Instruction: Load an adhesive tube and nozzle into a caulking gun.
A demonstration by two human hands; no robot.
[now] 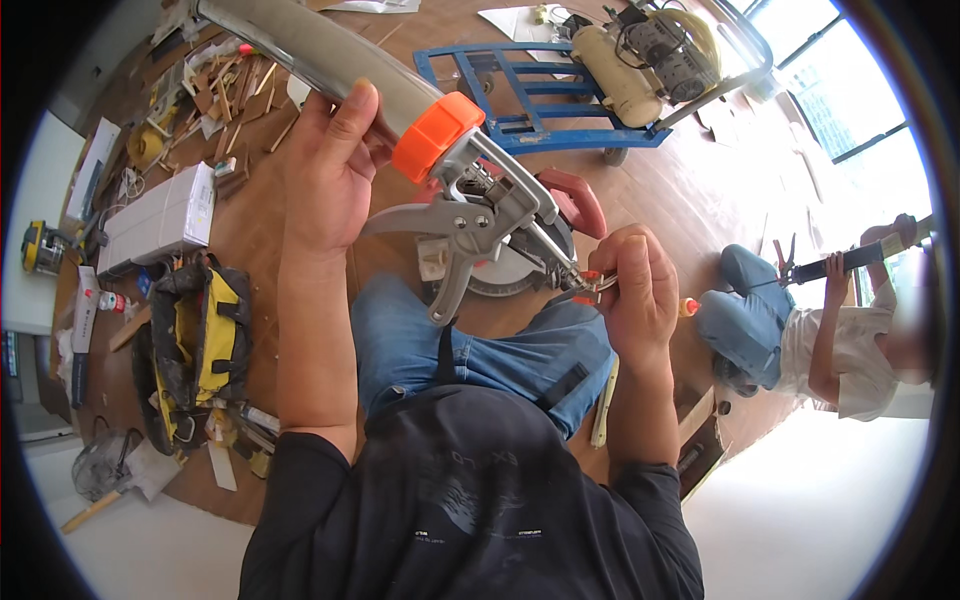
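Observation:
A caulking gun with a clear tubular barrel (337,67) is held up slantwise before me. It has an orange collar (437,135) and a grey metal handle and trigger (469,225). My left hand (330,180) clasps the barrel just behind that collar, its thumb on top. Pale material fills the visible part of the tube. At the other end, my right hand (637,292) is closed on the hooked tip of the plunger rod (551,244); the fingers hide part of the hook. Neither hand is on the trigger.
Beyond the gun stands a saw with a red handle (574,199), partly covered. A blue cart (517,140) carries an air compressor (619,79). At left are a yellow-black tool bag (202,322), a white box (161,214) and wood scraps (225,97). A seated person (832,345) holds another caulking gun (847,262).

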